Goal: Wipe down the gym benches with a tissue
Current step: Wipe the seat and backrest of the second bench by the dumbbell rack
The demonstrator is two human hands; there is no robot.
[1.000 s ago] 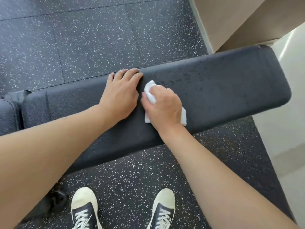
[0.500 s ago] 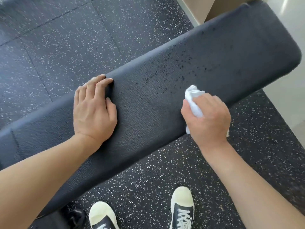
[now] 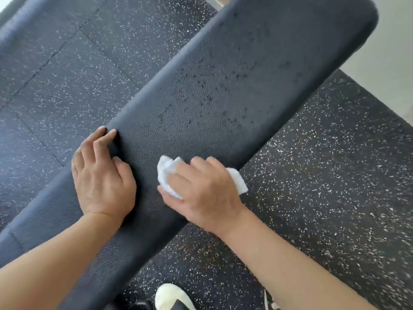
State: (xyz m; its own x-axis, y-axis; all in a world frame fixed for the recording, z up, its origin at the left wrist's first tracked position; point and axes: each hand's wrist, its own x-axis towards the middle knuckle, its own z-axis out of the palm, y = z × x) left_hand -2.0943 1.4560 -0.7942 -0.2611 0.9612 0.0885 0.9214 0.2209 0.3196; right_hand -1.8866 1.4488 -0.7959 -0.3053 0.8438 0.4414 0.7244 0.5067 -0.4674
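A long black padded gym bench runs diagonally from the lower left to the upper right, with dark wet specks across its upper half. My right hand presses a crumpled white tissue onto the pad near its near edge. My left hand lies flat on the pad, fingers curled over the far edge, thumb a short gap from the tissue.
Black rubber floor with white flecks surrounds the bench. The toe of a pale sneaker shows at the bottom. A light smooth floor strip lies at the upper right, past the bench's rounded end.
My right hand has slid the tissue back along the pad toward my left hand. The view has swung, so the bench now lies steeper across the frame.
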